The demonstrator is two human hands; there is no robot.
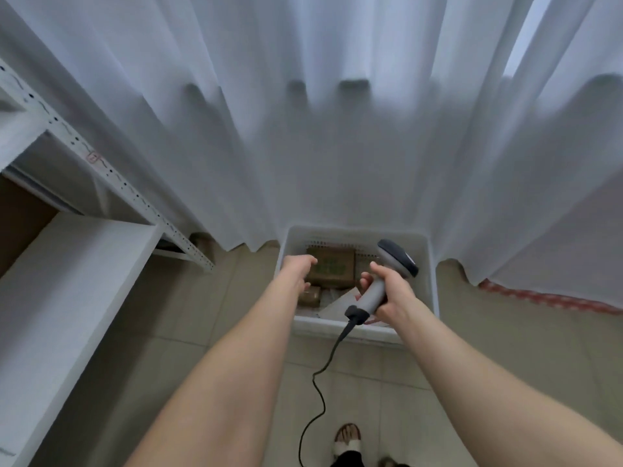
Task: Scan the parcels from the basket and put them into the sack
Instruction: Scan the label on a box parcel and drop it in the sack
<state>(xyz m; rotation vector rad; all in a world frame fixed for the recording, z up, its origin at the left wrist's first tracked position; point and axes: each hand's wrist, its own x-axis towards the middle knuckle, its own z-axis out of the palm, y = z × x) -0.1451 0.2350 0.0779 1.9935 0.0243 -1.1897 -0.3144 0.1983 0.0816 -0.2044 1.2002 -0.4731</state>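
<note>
R hand (387,293) grip clamped on scanner (396,257): fingers and thumb wrapped round the grey handle, dark head tilted up and away, above the basket's near-right part. Cable (323,365) hangs from the handle base, loops down twd the floor (505,338).

L hand (298,271) reaches over the basket's left side. Fingers loosely bent, grip apart, holding nothing. Fingertips sit at the left edge of the big brown parcel (332,266); can't tell if touching.

White basket (350,230) is on the floor, far rim against the curtain (303,129). Contents: big brown parcel w/ green print at the back, small brown parcel (310,294) just in front of it and below L hand, and a white flat parcel (338,303) near front, partly hidden by the scanner handle. More items under them, too unclear to name.

White metal shelf rack (101,170) at left. Sandalled foot (347,439) at bottom, next to the cable.
</note>
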